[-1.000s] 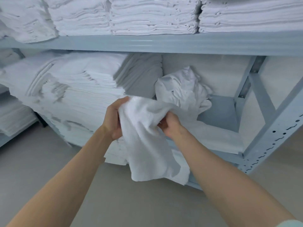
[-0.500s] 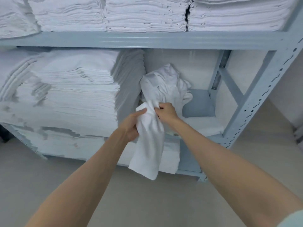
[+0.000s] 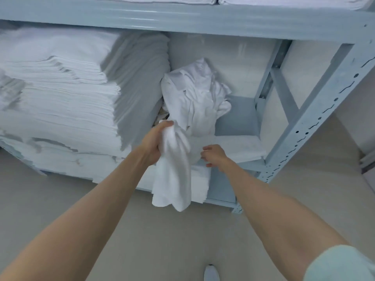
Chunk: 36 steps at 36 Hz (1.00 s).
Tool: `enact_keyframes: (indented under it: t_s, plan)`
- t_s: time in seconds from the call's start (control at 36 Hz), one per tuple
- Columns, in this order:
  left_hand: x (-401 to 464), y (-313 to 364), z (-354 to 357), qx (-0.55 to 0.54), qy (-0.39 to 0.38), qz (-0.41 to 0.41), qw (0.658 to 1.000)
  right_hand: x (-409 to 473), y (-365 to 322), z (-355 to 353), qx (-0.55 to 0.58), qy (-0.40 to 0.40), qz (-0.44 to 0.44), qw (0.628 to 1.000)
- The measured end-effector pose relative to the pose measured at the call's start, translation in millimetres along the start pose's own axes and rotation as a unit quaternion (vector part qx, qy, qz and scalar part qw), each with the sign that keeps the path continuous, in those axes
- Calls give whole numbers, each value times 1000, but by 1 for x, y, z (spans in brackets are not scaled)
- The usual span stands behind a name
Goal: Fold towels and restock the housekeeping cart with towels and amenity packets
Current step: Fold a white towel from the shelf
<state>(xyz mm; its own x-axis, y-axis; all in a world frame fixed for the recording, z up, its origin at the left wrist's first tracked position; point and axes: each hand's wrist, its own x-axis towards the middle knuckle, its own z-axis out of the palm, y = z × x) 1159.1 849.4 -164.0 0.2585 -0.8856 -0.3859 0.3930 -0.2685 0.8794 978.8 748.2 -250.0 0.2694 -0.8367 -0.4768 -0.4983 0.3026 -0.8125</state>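
A white towel [image 3: 174, 179] hangs bunched in front of the lower shelf. My left hand [image 3: 154, 145] grips it at its gathered top. My right hand [image 3: 216, 156] hovers just right of the towel at mid-height, with thumb and fingers loosely curled toward the cloth and nothing clearly held. Behind both hands a crumpled pile of white linen [image 3: 194, 94] stands on the shelf. A flat folded towel [image 3: 239, 147] lies to its right.
A tall stack of folded white linen [image 3: 60, 98] fills the left of the grey metal rack [image 3: 316, 118]. More folded stacks [image 3: 284, 0] sit on the shelf above. Beige floor [image 3: 182, 240] lies below, with a shoe tip [image 3: 211, 272] at the bottom edge.
My right hand has let go of the towel's top and dropped down to the right. My left hand now holds the towel alone. The view has tilted downward.
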Motion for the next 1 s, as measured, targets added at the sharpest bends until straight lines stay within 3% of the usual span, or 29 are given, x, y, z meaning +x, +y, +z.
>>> enact_keyframes:
  t_s: [0.22, 0.31, 0.39, 0.53, 0.67, 1.0]
  plan:
    - [71, -48, 81, 116, 85, -36, 989, 69, 15, -50, -31, -33, 3, 999]
    - [98, -61, 103, 146, 91, -40, 984, 94, 28, -73, -137, -22, -32, 990]
    - [121, -70, 117, 159, 100, -44, 981, 115, 47, -91, -319, -30, -69, 945]
    - [152, -93, 119, 155, 135, -51, 977, 142, 82, -100, -551, -61, -73, 829]
    - [172, -112, 114, 161, 123, -74, 977, 161, 106, -85, -607, -38, -73, 791]
    - [184, -117, 107, 139, 103, -59, 983, 200, 103, -73, -600, 37, -48, 797]
